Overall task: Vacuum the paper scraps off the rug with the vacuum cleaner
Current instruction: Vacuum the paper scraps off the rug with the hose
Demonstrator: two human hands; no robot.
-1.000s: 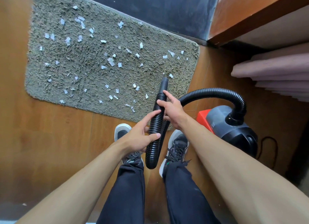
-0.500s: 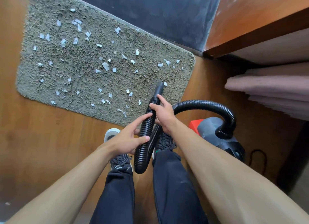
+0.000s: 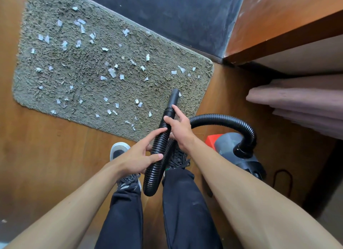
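Grips hose (image 3: 152, 174), left hand (image 3: 138, 160) below right hand (image 3: 179, 130) | nozzle (image 3: 173, 98) above near edge of rug (image 3: 89, 92) | paper scraps (image 3: 112, 72) scattered over rug | vacuum cleaner (image 3: 229, 143) on floor (image 3: 55, 156), right

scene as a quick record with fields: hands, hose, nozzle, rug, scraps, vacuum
left hand: holds the hose lower down, thumb and fingers round it
right hand: grips the hose just behind the nozzle
nozzle: over the near right part of the rug; contact cannot be told
paper scraps: scattered across the rug, most left of the nozzle
vacuum cleaner: on the wooden floor, to the person's right
progress: many scraps not yet picked up
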